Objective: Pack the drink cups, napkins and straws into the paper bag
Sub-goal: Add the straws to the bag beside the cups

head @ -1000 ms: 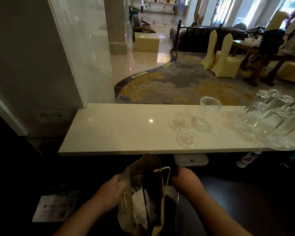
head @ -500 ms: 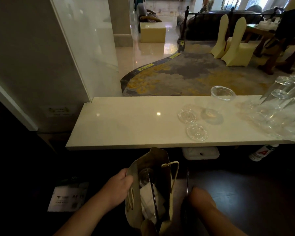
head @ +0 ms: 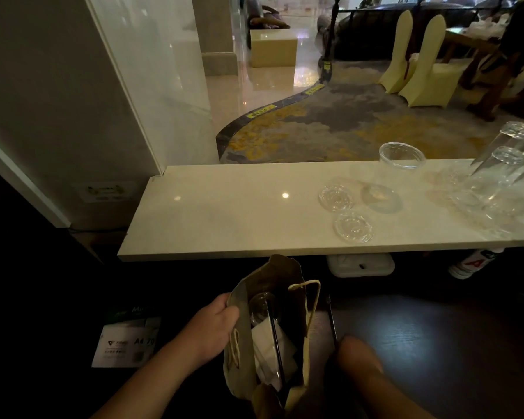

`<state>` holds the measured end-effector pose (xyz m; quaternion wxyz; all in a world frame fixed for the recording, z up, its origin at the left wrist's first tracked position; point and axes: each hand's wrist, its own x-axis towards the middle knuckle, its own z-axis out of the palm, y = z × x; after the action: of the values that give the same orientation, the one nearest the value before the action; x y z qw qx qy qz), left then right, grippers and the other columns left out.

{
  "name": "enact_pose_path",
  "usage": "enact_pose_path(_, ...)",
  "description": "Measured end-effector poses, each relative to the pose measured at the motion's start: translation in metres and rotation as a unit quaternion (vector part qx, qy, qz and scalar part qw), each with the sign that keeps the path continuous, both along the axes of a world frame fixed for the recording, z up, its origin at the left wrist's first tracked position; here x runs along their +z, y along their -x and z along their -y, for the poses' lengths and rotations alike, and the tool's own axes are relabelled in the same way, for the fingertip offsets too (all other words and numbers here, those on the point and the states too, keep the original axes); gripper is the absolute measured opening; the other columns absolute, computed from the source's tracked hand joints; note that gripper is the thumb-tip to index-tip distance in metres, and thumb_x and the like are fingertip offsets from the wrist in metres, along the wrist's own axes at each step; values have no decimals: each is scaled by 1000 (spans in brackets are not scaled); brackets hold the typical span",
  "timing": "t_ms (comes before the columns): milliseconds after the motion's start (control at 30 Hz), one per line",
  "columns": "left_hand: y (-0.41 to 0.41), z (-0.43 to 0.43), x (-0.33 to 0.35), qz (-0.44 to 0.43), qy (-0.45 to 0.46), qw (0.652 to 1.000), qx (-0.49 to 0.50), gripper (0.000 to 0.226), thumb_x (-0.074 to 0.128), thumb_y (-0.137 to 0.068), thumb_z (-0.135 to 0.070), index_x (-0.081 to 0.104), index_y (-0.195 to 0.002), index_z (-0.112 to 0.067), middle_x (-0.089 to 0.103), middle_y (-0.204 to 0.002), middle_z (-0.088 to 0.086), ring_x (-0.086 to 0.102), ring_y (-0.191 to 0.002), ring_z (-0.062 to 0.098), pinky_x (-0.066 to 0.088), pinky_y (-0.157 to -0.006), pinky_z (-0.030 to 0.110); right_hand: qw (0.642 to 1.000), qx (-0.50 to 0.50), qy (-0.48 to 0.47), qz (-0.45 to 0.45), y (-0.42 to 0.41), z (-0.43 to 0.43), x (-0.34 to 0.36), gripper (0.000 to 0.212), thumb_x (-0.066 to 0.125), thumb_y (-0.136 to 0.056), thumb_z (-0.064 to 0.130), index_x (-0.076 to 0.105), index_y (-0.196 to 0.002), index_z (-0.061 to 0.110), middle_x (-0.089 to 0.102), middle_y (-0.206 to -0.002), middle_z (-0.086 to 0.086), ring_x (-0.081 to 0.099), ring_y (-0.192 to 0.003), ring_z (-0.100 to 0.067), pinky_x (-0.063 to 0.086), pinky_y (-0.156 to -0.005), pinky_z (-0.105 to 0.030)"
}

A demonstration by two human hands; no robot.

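A brown paper bag point(head: 297, 300) with rope handles stands open below the counter's front edge. My left hand point(head: 215, 325) grips its left rim. Inside lie a clear drink cup point(head: 259, 306), white napkins point(head: 266, 346) and a black straw point(head: 274, 334). To the right of the bag, my right hand point(head: 357, 358) holds a second black straw point(head: 332, 319) that points up from it, outside the bag. On the counter stand an upright clear cup point(head: 401, 155) and two flat clear lids point(head: 335, 197) point(head: 353, 227).
The pale stone counter point(head: 224, 213) runs across the view. Stacked clear cups point(head: 505, 176) lie on their side at its right end. Below it are a white box point(head: 360, 264), a bottle point(head: 472, 261) and a paper pack point(head: 127, 343) on the dark floor.
My right hand has dropped from the bag's right rim to lower right, with the straw now pointing up from it. My left hand keeps its hold on the bag.
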<state>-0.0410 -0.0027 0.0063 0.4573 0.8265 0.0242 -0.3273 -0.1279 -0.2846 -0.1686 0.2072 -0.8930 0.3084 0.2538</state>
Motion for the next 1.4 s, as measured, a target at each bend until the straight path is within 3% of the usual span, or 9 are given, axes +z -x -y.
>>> enact_pose_path(200,-1,-1,1,1,-2,1000,-5,23,45,-104,-28,63,-116,-35,70,-110,0,64,-102,16,48,-84,29,998,18,-31,47,-2,4,9,17,68,-85,31,66,-101,23,68,-91,6,65,-79,-7,57,-74,-25)
enact_pose_path(333,-2,-4,0,0,-9,1000,-8,23,45,-103,-30,63,-117,-36,71,-112,1,64,-104,17,50,-95,35,992,18,-44,118,-4,3,38,11,63,-92,31,59,-102,27,65,-81,8,58,-68,0,42,-54,-14)
enact_pose_path(500,-2,-4,3,-1,-13,1000,-18,23,44,-104,-30,62,-116,-35,70,-112,4,64,-104,19,49,-95,36,975,5,-38,220,-16,2,85,14,65,-89,25,58,-101,22,69,-84,5,66,-74,-12,53,-64,-29)
enact_pose_path(767,-5,-2,4,1,-29,1000,-6,23,46,-102,-31,61,-120,-34,69,-109,-3,63,-101,15,49,-90,33,916,8,-33,400,-54,-7,193,22,61,-98,30,61,-79,20,63,-67,5,59,-62,-7,48,-55,-29)
enact_pose_path(867,-4,-2,5,-14,-23,1000,-2,21,46,-103,-29,66,-109,-33,71,-108,5,66,-102,21,50,-92,37,886,16,-69,459,-61,-16,240,5,63,-97,26,68,-98,24,70,-80,8,67,-73,-6,58,-67,-35)
enact_pose_path(933,-3,-3,7,-16,-16,1000,-5,22,45,-103,-30,66,-109,-34,72,-108,6,67,-101,21,50,-90,35,863,23,-94,496,-64,-26,270,19,65,-96,25,61,-112,34,72,-90,8,70,-80,-5,60,-71,-34)
enact_pose_path(1133,-1,-1,8,-8,-8,1000,-3,25,43,-104,-27,66,-114,-30,72,-106,7,66,-99,21,46,-76,30,807,63,-155,566,-71,-65,344,18,64,-96,26,53,-106,36,75,-92,6,73,-80,-9,62,-71,-45)
enact_pose_path(1233,-1,0,7,-8,-8,1000,-3,26,42,-104,-27,65,-118,-29,71,-106,6,65,-99,21,46,-75,30,814,104,-160,549,-71,-83,354,5,58,-100,30,58,-104,30,74,-88,7,72,-78,-7,61,-71,-42)
enact_pose_path(1400,-1,-1,8,-20,-7,1000,0,26,42,-104,-31,64,-119,-33,71,-109,5,65,-101,20,49,-80,32,896,146,-116,402,-67,-108,307,14,58,-100,31,65,-109,24,70,-91,7,69,-75,-6,62,-72,-34)
